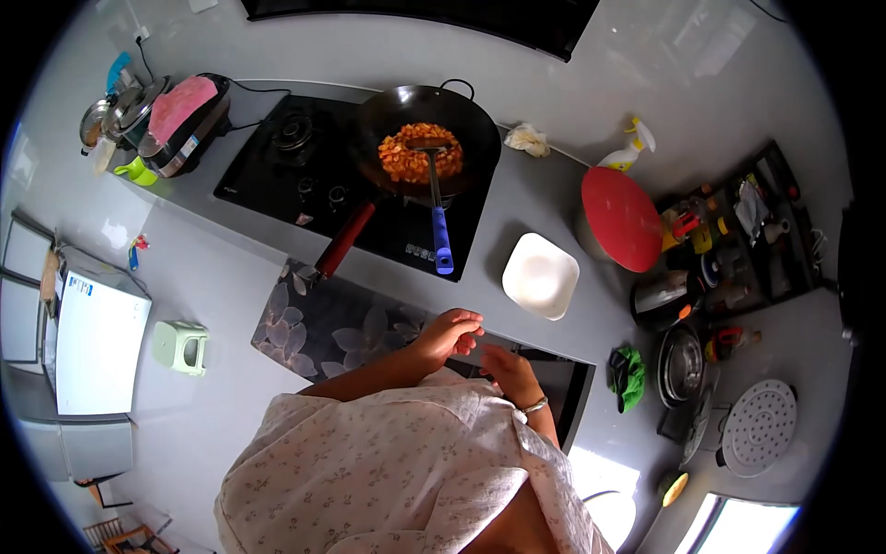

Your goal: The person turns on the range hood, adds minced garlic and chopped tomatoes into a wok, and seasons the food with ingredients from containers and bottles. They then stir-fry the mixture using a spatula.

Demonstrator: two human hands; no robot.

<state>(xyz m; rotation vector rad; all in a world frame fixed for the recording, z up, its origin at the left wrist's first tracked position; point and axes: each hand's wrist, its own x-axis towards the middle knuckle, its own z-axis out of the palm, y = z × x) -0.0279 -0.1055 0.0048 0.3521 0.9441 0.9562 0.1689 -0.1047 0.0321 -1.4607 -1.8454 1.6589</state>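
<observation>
My left hand (449, 334) is over the counter's front edge, its fingers loosely bent and apart, with nothing seen in them. Close to its right, my right hand (508, 368), a bracelet on its wrist, is also loosely bent and holds nothing visible. Ahead of both, a black wok (478, 138) with a red handle (346, 240) sits on the stove. Orange-red diced food (401, 162) lies inside it, and a spatula with a blue handle (441, 242) rests in the wok, handle toward me. A white square bowl (541, 277) stands right of the stove.
The black stove (254, 175) has another burner at left, beside an appliance with a pink cloth (180, 109). At right are a red round lid (621, 217), a spray bottle (628, 150), a kettle (663, 297), a green cloth (627, 379) and a rack of bottles (771, 240).
</observation>
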